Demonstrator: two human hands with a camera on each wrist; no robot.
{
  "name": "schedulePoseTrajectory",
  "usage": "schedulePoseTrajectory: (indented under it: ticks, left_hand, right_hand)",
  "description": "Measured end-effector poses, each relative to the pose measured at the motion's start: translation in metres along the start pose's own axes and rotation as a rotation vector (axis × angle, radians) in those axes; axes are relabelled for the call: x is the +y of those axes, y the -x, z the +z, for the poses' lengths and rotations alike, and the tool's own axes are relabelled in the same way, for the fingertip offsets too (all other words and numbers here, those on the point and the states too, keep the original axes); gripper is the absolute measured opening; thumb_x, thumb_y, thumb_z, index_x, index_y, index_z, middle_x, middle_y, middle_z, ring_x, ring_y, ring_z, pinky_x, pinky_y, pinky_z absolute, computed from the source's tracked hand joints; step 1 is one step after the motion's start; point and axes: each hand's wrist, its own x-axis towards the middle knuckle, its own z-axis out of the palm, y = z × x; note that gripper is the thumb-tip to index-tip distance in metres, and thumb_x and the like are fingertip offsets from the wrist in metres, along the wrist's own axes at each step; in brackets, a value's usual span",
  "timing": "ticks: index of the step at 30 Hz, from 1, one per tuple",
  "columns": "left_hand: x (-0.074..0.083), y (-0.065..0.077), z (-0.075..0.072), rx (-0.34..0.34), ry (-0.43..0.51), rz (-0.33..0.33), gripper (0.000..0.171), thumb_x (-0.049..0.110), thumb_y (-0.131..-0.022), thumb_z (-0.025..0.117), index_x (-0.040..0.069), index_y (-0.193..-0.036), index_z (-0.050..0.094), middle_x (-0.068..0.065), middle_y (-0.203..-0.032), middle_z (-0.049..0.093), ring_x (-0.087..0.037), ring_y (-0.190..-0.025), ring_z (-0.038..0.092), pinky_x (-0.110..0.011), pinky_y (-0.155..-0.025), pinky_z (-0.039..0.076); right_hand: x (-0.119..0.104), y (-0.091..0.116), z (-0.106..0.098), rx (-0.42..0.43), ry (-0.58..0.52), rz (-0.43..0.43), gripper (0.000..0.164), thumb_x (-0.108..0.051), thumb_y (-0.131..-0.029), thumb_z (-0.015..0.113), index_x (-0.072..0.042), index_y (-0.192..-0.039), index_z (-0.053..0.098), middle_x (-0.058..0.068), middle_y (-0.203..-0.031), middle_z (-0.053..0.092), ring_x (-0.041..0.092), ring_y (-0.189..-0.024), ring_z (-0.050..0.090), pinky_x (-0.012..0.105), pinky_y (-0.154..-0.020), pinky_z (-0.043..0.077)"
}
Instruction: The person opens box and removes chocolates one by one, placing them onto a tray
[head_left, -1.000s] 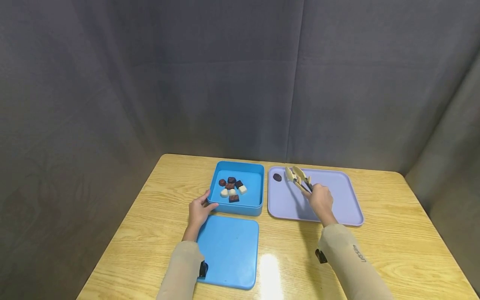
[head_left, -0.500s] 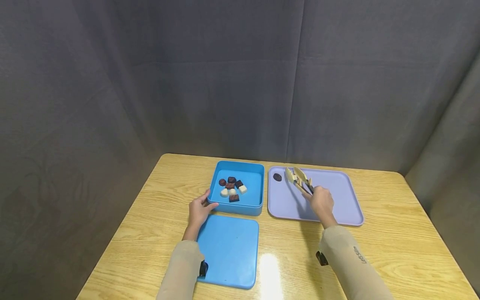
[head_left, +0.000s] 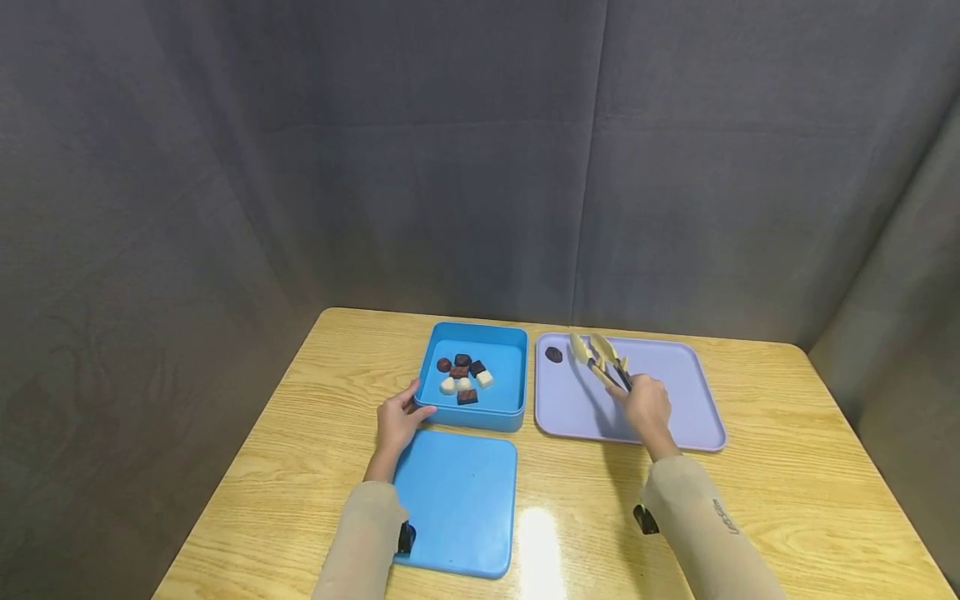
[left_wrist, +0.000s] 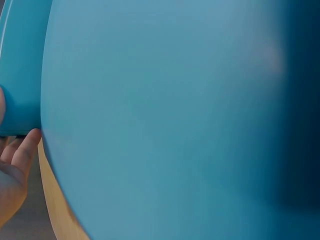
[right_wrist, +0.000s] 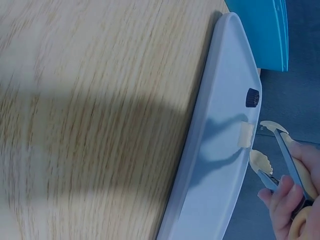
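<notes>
My left hand (head_left: 397,425) holds the near left corner of a square blue box (head_left: 480,419), thumb at its front wall and fingers along its left side. Several brown and white chocolates (head_left: 459,372) lie in the box. With my right hand (head_left: 647,406) I grip beige-tipped tongs (right_wrist: 285,142) over the lilac tray (head_left: 678,367); their two tips stand apart. Between the tips, in the right wrist view, a white chocolate (right_wrist: 245,134) lies on the tray. A dark, ridged chocolate (head_left: 553,354) sits left of the tongs, near the tray's far left corner.
A flat blue lid (head_left: 457,500) lies on the wooden table (head_left: 577,517) in front of the box, under my left forearm. The tray stands just right of the box. Grey curtains (head_left: 450,167) hang behind the table and at both sides.
The tongs' tips have spread slightly wider, and my right hand has shifted a little to the right. My left hand and the box have stayed in place.
</notes>
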Motion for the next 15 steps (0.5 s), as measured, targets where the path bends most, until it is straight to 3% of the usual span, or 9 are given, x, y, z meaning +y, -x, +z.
schedulePoseTrajectory:
  ticks: [8, 15]
  left_hand:
    - [0.001, 0.000, 0.000, 0.002, -0.004, 0.002, 0.054, 0.004, -0.076, 0.069, -0.004, -0.125, 0.047, -0.016, -0.127, 0.047, -0.030, -0.112, 0.047, -0.035, -0.086, 0.045]
    - [0.001, 0.000, 0.000, -0.004, -0.002, 0.001, 0.054, 0.005, -0.077, 0.069, -0.004, -0.125, 0.047, -0.018, -0.127, 0.046, -0.030, -0.112, 0.047, -0.036, -0.086, 0.045]
  right_hand:
    - [-0.001, 0.006, -0.009, -0.002, -0.028, -0.008, 0.031, -0.030, -0.077, 0.069, 0.000, -0.072, 0.061, 0.012, -0.061, 0.053, 0.026, -0.054, 0.047, 0.037, -0.042, 0.038]
    - [-0.004, 0.011, -0.016, 0.025, -0.032, -0.085, 0.031, -0.031, -0.076, 0.069, -0.002, -0.069, 0.060, 0.009, -0.058, 0.051, 0.025, -0.054, 0.045, 0.035, -0.040, 0.034]
